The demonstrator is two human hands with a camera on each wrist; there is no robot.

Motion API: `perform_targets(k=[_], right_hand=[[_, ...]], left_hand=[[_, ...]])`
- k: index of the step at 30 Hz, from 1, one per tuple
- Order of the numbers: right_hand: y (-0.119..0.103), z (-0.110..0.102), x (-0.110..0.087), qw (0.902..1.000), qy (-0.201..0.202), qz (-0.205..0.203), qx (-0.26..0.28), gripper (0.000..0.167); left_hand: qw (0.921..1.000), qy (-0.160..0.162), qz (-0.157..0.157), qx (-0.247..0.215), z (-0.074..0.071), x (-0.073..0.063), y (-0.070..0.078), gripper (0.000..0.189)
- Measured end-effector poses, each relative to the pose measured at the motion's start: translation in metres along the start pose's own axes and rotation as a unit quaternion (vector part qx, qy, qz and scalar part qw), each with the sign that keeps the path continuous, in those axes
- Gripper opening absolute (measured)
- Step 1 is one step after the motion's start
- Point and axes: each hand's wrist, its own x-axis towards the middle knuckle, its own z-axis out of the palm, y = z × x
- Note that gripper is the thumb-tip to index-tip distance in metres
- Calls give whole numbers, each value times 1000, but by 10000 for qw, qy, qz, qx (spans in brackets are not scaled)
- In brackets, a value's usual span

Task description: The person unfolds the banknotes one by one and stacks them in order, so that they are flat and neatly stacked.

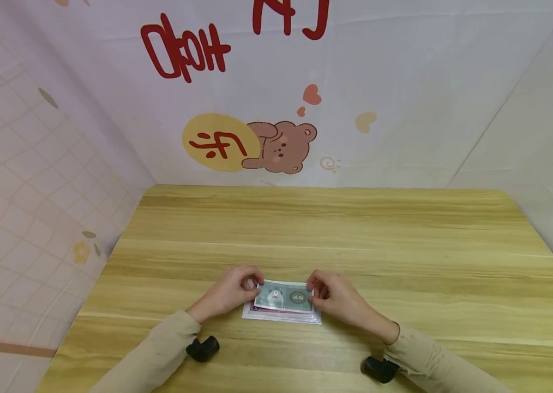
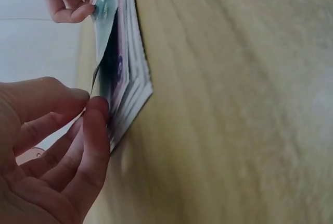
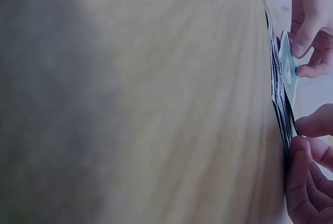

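Note:
A green banknote point(image 1: 281, 295) is stretched between the two hands, slightly raised over a stack. My left hand point(image 1: 231, 289) pinches its left end between thumb and fingers. At the other end, my right hand point(image 1: 339, 296) pinches the note the same way. Beneath it lies a purple banknote point(image 2: 120, 65), mostly covered, on top of a layered stack with pale edges point(image 2: 138, 86). In the left wrist view a dark gap shows between the green note and the stack. The right wrist view has the stack's striped edge point(image 3: 278, 94) side-on beside both hands.
The stack rests on a wood-grain table point(image 1: 335, 234). Black wrist straps with mounts point(image 1: 203, 348) sit below the sleeves, one near each forearm. A white printed cloth point(image 1: 394, 65) with a cartoon bear point(image 1: 283, 147) hangs behind the table, and cloth also covers the left side.

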Motion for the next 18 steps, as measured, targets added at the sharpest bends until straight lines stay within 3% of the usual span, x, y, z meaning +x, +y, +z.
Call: perform_targets(k=[13,18], right_hand=[[-1,4,3,9996,-54,-109,-242,19],[-2,5,4,9995,-101,-141,-265,20]], left_hand=[[9999,-34,161,23,-3,-5,-5,18],[10000,-38,41,-31,-2,-4,-8,17]])
